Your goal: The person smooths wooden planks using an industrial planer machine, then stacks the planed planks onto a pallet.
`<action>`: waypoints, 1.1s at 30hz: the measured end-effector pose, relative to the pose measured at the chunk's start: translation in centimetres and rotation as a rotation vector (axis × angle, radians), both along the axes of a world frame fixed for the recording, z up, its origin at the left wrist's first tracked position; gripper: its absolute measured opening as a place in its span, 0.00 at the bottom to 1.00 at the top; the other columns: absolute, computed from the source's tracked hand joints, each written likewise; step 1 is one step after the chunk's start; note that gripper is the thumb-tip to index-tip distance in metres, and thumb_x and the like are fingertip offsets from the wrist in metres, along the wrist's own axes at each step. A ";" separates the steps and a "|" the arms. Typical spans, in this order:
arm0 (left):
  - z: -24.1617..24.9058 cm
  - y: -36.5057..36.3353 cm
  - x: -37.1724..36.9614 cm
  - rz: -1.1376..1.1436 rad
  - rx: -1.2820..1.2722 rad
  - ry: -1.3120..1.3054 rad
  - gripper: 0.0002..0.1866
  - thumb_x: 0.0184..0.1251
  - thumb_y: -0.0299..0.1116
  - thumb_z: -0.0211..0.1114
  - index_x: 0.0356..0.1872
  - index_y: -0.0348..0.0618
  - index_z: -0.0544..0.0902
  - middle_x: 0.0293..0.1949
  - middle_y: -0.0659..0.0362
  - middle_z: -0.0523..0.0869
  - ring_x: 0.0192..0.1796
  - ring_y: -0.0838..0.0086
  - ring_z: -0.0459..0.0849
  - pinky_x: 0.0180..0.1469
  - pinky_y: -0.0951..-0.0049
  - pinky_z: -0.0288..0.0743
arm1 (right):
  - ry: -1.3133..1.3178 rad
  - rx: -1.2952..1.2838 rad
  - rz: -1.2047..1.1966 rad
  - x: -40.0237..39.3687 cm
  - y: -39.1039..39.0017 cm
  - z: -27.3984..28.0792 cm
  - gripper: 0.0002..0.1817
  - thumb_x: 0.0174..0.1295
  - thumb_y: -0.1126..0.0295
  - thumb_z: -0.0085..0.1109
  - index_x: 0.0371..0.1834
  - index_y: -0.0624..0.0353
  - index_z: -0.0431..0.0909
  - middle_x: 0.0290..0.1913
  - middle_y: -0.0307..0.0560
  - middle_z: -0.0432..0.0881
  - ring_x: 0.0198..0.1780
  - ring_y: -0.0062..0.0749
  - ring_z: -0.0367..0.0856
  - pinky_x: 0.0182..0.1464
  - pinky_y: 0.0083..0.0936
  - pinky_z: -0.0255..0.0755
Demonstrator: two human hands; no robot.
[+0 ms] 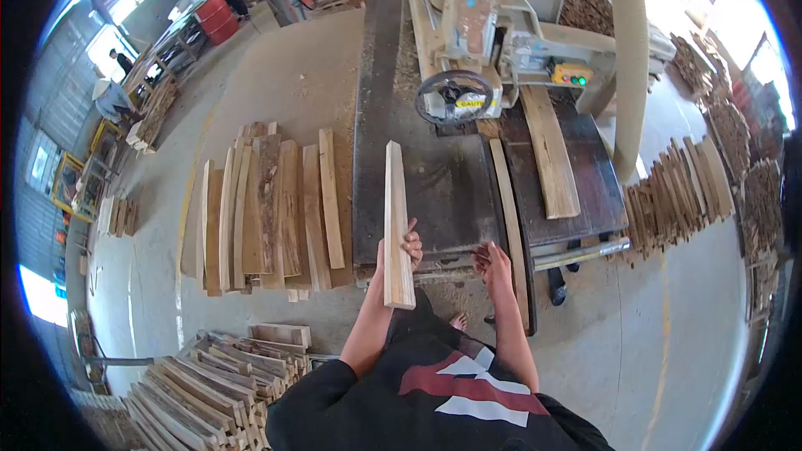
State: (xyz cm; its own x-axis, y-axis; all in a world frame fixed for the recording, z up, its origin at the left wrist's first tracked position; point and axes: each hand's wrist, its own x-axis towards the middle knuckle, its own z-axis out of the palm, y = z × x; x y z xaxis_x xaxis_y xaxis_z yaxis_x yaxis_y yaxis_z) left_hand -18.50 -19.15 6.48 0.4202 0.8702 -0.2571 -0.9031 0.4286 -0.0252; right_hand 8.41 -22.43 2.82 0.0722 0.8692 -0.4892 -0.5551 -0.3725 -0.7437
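From the head view, the left hand (410,245) has its grip closed around a squared timber (398,217), which points forward over the dark tabletop (451,175), its near end past the front edge. The right hand (493,263) is released, fingers loosely curled and holding nothing, near that edge and just beside a narrow strip (508,209) lying lengthwise.

Beyond the timber, the machine head (472,25) and its black handwheel (455,98) stand across the far part of the tabletop. A wider plank (551,154) lies to the right of the strip, and a ribbed hose (631,58) hangs down beyond it. Boards are stacked in a row on the left (267,209), another stack stands on the right (681,192), and a heaped pile (209,392) fills the lower left. Farther back at left are a red drum (216,18) and a person in a pale hat (111,102).

By the handwheel, a yellow label (466,103) reads "CAUT…", the rest unclear. A yellow control box (571,75) shows green lights; any lettering on it is too small to read.
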 end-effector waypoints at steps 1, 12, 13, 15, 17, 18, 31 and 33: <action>0.1 0.1 0.1 -0.020 0.013 -0.087 0.23 0.77 0.36 0.53 0.68 0.36 0.71 0.33 0.56 0.79 0.30 0.72 0.81 0.36 0.70 0.81 | 0.026 0.032 0.042 0.1 -0.3 0.5 0.19 0.75 0.54 0.57 0.55 0.58 0.79 0.45 0.41 0.85 0.46 0.27 0.86 0.46 0.26 0.77; -1.5 3.6 2.2 -0.043 0.009 -0.633 0.32 0.82 0.31 0.48 0.80 0.36 0.49 0.36 0.60 0.71 0.29 0.75 0.77 0.36 0.69 0.81 | -0.250 0.094 0.423 -4.5 -0.5 8.1 0.24 0.77 0.50 0.54 0.62 0.58 0.77 0.51 0.38 0.83 0.52 0.22 0.81 0.52 0.23 0.74; -1.7 3.9 1.9 -0.076 0.019 -0.420 0.29 0.81 0.34 0.50 0.77 0.37 0.56 0.35 0.59 0.72 0.29 0.75 0.76 0.36 0.70 0.79 | -0.291 0.120 0.458 -4.8 -0.7 8.3 0.23 0.77 0.51 0.55 0.61 0.60 0.77 0.47 0.38 0.82 0.50 0.21 0.80 0.51 0.22 0.74; -2.2 4.7 1.9 -0.158 0.051 -0.002 0.25 0.79 0.41 0.53 0.70 0.39 0.69 0.33 0.59 0.75 0.30 0.74 0.75 0.36 0.71 0.77 | -0.311 0.174 0.471 -5.1 -1.3 8.0 0.26 0.76 0.50 0.55 0.64 0.62 0.74 0.46 0.40 0.81 0.51 0.24 0.80 0.49 0.27 0.77; -4.4 6.0 4.2 -0.114 0.012 1.238 0.31 0.77 0.55 0.54 0.64 0.34 0.74 0.44 0.48 0.84 0.44 0.62 0.85 0.50 0.65 0.79 | -0.280 -0.056 0.658 -5.1 -1.8 10.7 0.28 0.75 0.49 0.55 0.65 0.61 0.72 0.49 0.41 0.81 0.50 0.27 0.80 0.47 0.31 0.81; -3.5 5.9 5.9 -0.056 0.121 1.490 0.33 0.77 0.54 0.56 0.65 0.32 0.72 0.49 0.45 0.84 0.50 0.58 0.85 0.55 0.63 0.78 | -0.368 -0.138 0.678 -5.0 -2.1 9.1 0.28 0.74 0.49 0.58 0.67 0.58 0.72 0.53 0.43 0.80 0.51 0.29 0.82 0.47 0.33 0.84; -7.1 7.9 20.2 0.046 0.479 2.522 0.34 0.80 0.50 0.48 0.74 0.30 0.63 0.78 0.40 0.58 0.81 0.47 0.51 0.77 0.41 0.44 | 0.473 -0.442 -0.076 0.2 -5.1 -3.1 0.25 0.73 0.45 0.57 0.52 0.58 0.76 0.39 0.47 0.84 0.37 0.35 0.84 0.37 0.28 0.80; -6.2 10.8 20.1 0.059 0.422 2.517 0.33 0.80 0.48 0.48 0.74 0.29 0.64 0.78 0.40 0.58 0.81 0.48 0.51 0.77 0.41 0.44 | -0.016 -0.501 -0.078 -1.6 -2.8 -0.3 0.29 0.74 0.37 0.48 0.44 0.56 0.77 0.35 0.44 0.83 0.33 0.34 0.85 0.31 0.26 0.75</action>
State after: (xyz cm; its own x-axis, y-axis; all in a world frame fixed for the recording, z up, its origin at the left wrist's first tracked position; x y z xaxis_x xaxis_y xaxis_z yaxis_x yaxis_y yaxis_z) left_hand 1.59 -8.40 0.28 -0.2223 0.9696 0.1027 0.8146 0.1268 0.5660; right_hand 6.77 -25.23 2.54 0.1387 0.5200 -0.8428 -0.5856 -0.6432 -0.4932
